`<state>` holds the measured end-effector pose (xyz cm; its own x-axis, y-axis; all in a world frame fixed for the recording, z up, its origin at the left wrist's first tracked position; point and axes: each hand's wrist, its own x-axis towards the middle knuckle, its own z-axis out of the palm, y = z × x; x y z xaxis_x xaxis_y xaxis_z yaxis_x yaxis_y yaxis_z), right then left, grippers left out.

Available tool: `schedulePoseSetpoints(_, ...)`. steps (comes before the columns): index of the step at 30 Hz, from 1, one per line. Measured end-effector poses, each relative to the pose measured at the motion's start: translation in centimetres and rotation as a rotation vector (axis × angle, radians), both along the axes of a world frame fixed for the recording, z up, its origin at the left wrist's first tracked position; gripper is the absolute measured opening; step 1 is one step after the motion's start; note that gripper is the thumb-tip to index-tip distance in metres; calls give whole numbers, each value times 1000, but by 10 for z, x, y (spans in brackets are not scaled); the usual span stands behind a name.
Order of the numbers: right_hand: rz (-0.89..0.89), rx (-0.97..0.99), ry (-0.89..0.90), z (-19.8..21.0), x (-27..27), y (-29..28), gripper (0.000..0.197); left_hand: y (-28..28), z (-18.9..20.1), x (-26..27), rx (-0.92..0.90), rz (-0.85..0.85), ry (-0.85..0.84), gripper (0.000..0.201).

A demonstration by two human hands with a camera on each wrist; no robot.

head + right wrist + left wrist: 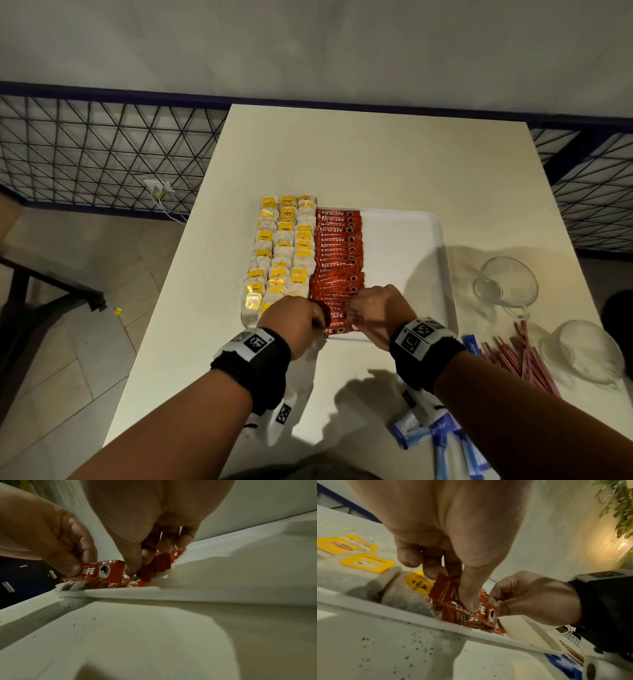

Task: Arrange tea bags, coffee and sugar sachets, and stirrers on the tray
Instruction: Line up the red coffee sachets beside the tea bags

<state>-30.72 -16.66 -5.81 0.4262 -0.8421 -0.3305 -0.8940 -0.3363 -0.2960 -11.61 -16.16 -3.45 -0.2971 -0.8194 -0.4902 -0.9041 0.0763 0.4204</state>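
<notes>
Both hands on coffee step: left hand point(297, 318) and right hand point(376, 310) each pinch an end of one red coffee sachet point(467, 609) at the tray's point(442, 260) near edge.
Tea bags point(281, 253) already laid. Next, probably: seat it flush in the row, then sugar sachets point(442, 442) and stirrers point(524, 356), both off-tray on the table.

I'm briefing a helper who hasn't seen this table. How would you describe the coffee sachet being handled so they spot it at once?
Find the white tray on the table; a red sachet column runs down beside the tea bags. The coffee sachet is at the column's near end, the only one pinched by both the left hand and the right hand.
</notes>
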Motion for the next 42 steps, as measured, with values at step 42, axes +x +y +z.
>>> schedulePoseSetpoints(42,-292,19,-137,35,-64,19,19,17,11,-42,-238,-191,-197,23)
